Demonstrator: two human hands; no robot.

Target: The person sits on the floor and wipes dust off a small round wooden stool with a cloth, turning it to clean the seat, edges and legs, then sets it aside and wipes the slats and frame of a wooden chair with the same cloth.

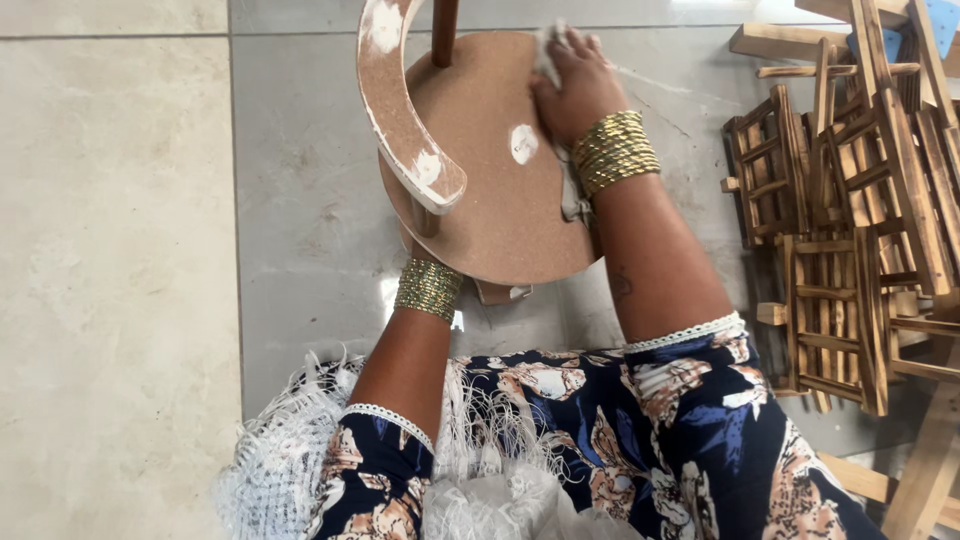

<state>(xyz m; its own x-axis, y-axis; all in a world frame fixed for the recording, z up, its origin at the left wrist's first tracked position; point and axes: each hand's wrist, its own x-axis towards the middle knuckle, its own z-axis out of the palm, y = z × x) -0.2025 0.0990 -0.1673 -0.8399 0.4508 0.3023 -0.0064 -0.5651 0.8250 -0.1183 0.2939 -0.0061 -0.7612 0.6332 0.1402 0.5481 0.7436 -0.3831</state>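
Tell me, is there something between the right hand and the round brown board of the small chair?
Yes. A pale cloth lies under the right hand, pressed onto the round board. The left hand is hidden below the board's near edge, by the curved backrest.

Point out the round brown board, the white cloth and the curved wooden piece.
round brown board [500, 215]: head view, bare flat face.
white cloth [548, 55]: head view, bunched top edge.
curved wooden piece [395, 110]: head view, mid-arc.
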